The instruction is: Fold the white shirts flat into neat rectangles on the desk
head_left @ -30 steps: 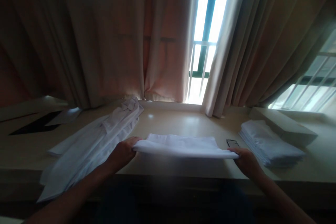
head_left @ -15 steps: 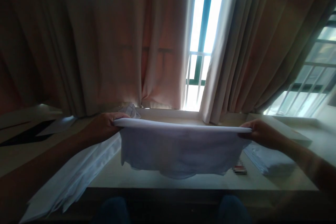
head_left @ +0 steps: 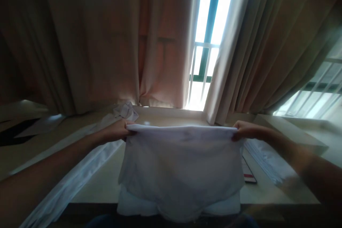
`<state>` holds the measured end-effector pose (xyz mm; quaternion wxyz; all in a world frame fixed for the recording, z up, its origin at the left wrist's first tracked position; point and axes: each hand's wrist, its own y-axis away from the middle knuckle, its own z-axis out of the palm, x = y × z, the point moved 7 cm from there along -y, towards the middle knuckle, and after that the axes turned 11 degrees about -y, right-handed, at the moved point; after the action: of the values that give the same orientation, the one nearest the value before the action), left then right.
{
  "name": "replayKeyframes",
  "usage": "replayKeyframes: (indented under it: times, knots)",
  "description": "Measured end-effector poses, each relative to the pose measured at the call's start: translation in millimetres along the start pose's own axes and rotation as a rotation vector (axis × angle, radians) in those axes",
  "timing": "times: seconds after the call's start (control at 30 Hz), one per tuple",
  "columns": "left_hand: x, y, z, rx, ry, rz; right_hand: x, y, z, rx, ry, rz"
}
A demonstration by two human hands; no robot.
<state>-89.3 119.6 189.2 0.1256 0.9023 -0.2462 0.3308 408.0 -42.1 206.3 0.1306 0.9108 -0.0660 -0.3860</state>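
Observation:
A white cloth (head_left: 184, 164) is stretched by its upper edge between my two hands and hangs down over the table's front edge. My left hand (head_left: 120, 130) is closed round its upper left corner. At the upper right corner my right hand (head_left: 245, 130) pinches it in the same way. The lower part falls in two layers, the back one showing below the front. Whether it is a garment I cannot tell. Under my left forearm lies a long heap of white cloth (head_left: 80, 176). Beside my right wrist is a folded white stack (head_left: 267, 160).
A thin dark-edged flat object (head_left: 249, 177) with a red stripe lies on the pale table (head_left: 93, 188), partly behind the cloth. Crumpled white cloth (head_left: 127, 111) sits at the back. Curtains (head_left: 107, 42) hang beyond, parted at a bright window (head_left: 204, 17). A pale box-like block (head_left: 291, 131) stands right.
My hands have come closer together, and the cloth now hangs lower and longer, past the table's front edge. The camera view has shifted slightly.

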Motion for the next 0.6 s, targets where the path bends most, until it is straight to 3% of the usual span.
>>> replayKeyframes:
  times: [0.17,0.33,0.5,0.6]
  knots:
    - [-43,-77,36.1,-0.023,0.002,-0.089,45,-80,14,-0.008,0.090,0.179]
    - [-77,-143,54.2,0.063,0.015,-0.146,72,-144,17,-0.006,0.141,0.232]
    - [-126,-189,74.1,0.177,0.149,-0.286,100,-201,22,0.065,0.201,0.223]
    - [-154,-204,81.7,0.316,0.113,-0.361,109,-223,25,0.203,0.225,0.141]
